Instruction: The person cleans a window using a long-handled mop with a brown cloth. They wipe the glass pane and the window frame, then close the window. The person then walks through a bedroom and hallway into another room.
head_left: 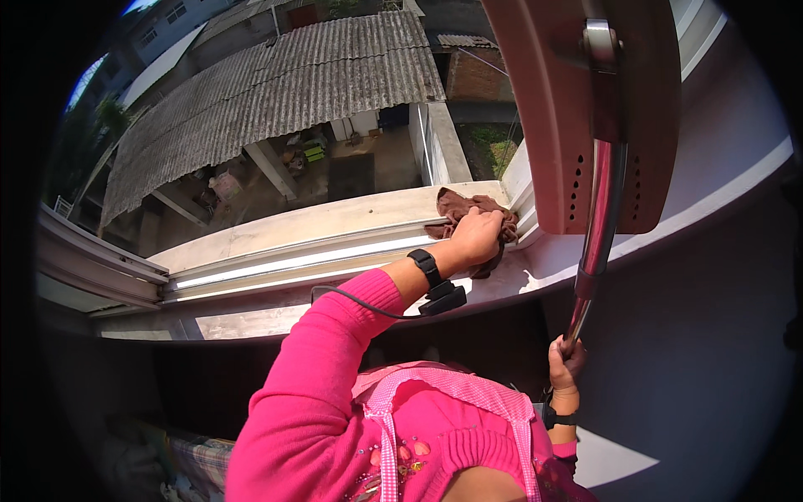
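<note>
My left hand [478, 235] grips a crumpled brown cloth [463, 202], which is pressed onto the sliding-window track [326, 256] at its right corner. Part of the cloth hangs over the inner side of the track. Lower right, my right hand [566, 365] is wrapped around a shiny metal pole [603, 207]. The pole rises to a hinged, reddish-brown flat mop head [549, 125] with small drop-shaped holes, held up close to the camera. A black wrist strap with a cabled device [443, 298] sits on my left wrist.
Beyond the open window, the outer ledge [301, 219] drops to a yard under a corrugated roof [282, 94]. A window sash frame [100, 263] stands at the left. The inner sill [251, 321] runs below the track. Plaid fabric [204, 461] lies at the lower left.
</note>
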`<state>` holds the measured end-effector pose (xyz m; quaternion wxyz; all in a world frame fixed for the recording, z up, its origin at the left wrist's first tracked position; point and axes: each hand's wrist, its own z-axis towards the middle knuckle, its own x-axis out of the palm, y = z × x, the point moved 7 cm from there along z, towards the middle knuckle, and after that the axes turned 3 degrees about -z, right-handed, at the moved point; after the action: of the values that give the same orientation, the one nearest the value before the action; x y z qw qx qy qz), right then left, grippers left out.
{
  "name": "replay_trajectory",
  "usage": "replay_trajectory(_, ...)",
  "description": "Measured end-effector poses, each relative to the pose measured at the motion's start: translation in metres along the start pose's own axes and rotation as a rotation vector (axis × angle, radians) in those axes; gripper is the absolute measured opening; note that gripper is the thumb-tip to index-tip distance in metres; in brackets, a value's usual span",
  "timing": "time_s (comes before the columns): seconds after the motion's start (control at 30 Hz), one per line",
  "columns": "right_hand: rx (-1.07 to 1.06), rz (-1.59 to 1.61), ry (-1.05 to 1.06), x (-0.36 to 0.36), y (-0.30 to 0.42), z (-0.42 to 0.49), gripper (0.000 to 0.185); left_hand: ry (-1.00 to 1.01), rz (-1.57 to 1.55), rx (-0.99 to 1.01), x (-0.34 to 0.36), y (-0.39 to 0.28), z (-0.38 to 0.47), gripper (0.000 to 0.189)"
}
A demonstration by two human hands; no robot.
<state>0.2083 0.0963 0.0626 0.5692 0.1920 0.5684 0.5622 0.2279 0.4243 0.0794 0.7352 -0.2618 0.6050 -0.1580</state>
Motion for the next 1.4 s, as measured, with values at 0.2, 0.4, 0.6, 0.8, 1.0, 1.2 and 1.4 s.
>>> replay_trajectory(0.2, 0.035, 0.072, 0.074, -0.001, -0.018, -0.002, 0.019, -0.047, -1.215, -0.17, -0.062, 0.044, 0.0, 0.035)
replay_trajectory(0.4, 0.07, 0.188, 0.133, 0.012, -0.005, 0.006, 0.012, -0.361, -1.677, -0.289, -0.235, 0.123, -0.123, 0.029)
replay_trajectory(0.6, 0.01, 0.207, 0.155, 0.029, 0.017, 0.005, 0.006, -0.763, -1.188, -0.32, -0.391, 0.207, -0.3, 0.035)
replay_trajectory(0.8, 0.014, 0.21, 0.183, 0.051, 0.021, -0.002, 0.007, -0.81, -0.577, -0.576, -0.457, 0.256, -0.421, 0.048)
replay_trajectory(1.0, 0.064, 0.257, 0.178, 0.071, 0.03, -0.011, 0.007, -0.502, -0.189, -0.859, -0.446, 0.273, -0.497, 0.059)
replay_trajectory(1.2, 0.124, 0.059, 0.209, 0.081, 0.027, -0.008, 0.01, -0.179, 0.419, -1.218, -0.365, 0.315, -0.562, 0.061)
replay_trajectory(1.4, -0.084, 0.005, 0.222, 0.089, 0.029, -0.004, 0.005, -0.344, 0.951, -1.202, -0.349, 0.298, -0.562, 0.063)
